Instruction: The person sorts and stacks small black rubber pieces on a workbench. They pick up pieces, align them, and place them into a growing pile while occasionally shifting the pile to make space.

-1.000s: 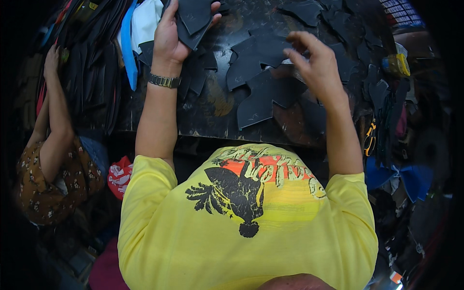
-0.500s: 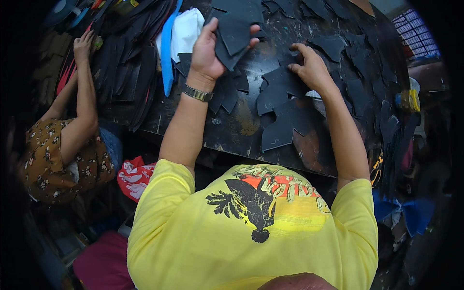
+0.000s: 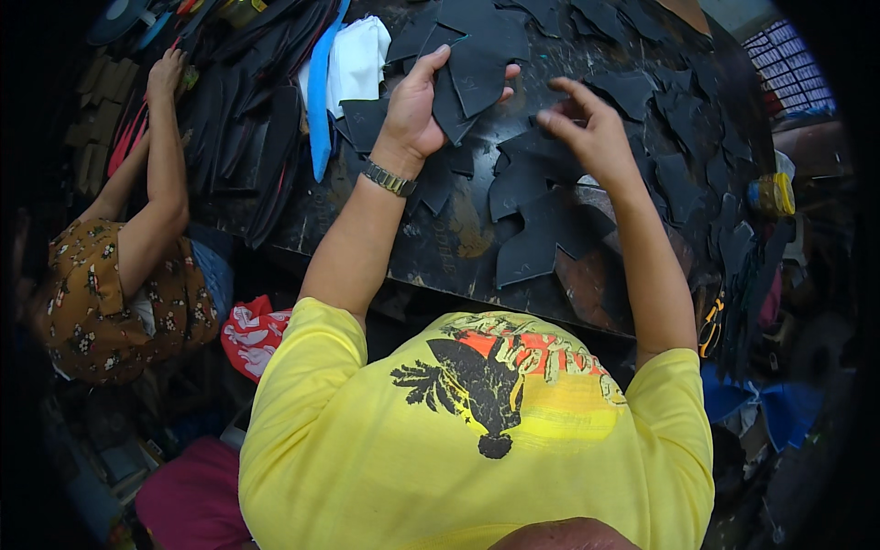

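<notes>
The black cut pieces point(image 3: 469, 78) are in the left hand point(image 3: 417, 115), raised over the worktable near its far side. At least 2 overlap there; the exact count cannot be told. The left thumb lies along their near-left edge and fingertips show past the right edge, so this hand is closed around them. They look thin, light and flexible, probably a matte sheet with modest grip, unlikely to break, though the pointed corners could bend. The broad middle or a long straight edge seems the best hold.

The right hand point(image 3: 587, 128) hovers with thumb and forefinger parted, nothing visible between them, just above more notched black shapes point(image 3: 536, 243).

The worktable point(image 3: 431, 261) is dark, scuffed and slightly glossy. Along its left lie a blue strip point(image 3: 318, 119), folded white material point(image 3: 356, 60) and bundled dark strips point(image 3: 243, 110), where a co-worker's hand point(image 3: 165, 78) reaches. Rightward are a yellow-lidded jar point(image 3: 775, 194) and an orange-handled tool point(image 3: 711, 326). A blue ribbon-like thing point(image 3: 779, 403) sits below.
</notes>
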`<action>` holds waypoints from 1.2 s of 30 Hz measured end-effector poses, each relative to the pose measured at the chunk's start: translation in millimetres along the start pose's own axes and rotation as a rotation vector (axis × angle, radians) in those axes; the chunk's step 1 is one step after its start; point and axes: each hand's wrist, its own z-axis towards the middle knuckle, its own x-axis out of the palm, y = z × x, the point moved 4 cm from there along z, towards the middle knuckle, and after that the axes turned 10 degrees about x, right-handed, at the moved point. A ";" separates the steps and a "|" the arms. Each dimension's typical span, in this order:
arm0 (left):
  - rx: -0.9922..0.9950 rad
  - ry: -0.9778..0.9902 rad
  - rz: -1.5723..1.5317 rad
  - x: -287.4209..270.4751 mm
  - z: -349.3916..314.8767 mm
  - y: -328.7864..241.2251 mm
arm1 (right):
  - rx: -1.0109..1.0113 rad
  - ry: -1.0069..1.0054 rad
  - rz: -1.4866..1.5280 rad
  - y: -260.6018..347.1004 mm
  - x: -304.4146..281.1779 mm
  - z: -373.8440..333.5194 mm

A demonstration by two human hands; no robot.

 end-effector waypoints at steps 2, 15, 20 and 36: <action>-0.015 0.005 0.005 0.3 -0.8 6.2 | 0.156 0.080 0.440 -3.9 1.6 9.3; 0.042 -0.053 -0.108 -9.5 3.5 17.5 | 0.199 0.033 0.987 -22.4 -13.6 35.8; 0.040 -0.065 -0.093 -6.2 1.9 17.0 | 0.170 0.129 1.070 -22.5 -8.9 28.1; 0.509 -0.412 -0.176 -56.2 -0.9 -46.5 | 0.143 -0.116 0.969 -37.2 -77.3 22.1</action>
